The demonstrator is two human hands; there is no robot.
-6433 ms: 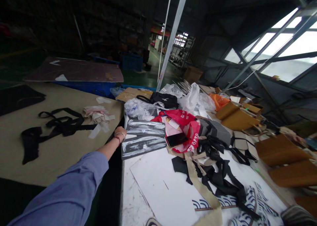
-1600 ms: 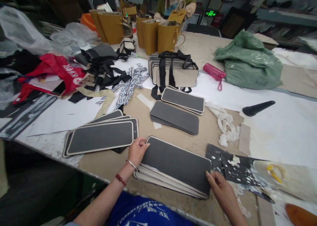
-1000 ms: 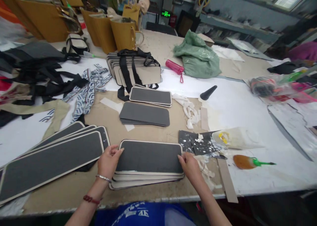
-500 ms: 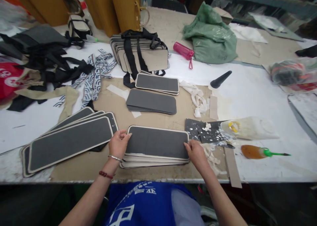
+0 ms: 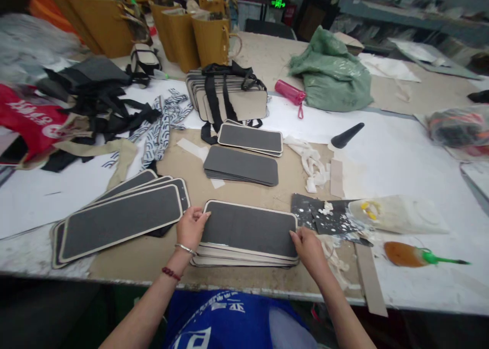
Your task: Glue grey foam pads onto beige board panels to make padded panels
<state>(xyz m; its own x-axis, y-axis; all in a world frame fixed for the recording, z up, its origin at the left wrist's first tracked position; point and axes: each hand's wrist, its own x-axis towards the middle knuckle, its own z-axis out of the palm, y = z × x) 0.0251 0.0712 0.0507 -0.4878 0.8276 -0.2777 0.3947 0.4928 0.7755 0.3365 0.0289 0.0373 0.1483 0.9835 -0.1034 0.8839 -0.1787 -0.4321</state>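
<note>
Head view | change: left hand, earlier at streaked boards, had come to front stack; both grips since held | hands: left and right hand pinched opposite ends of top board | place: atop stack, near table edge | text: characters on red bag, blue garment too blurred

Near stack at front edge of table, fanned panels to its left, squeeze bottle well right. Going back from near stack: middle stack, small panel pair, strapped bundle. Right of bundle: pouch, then sack beside it; strap scraps lie left of bundle
</note>
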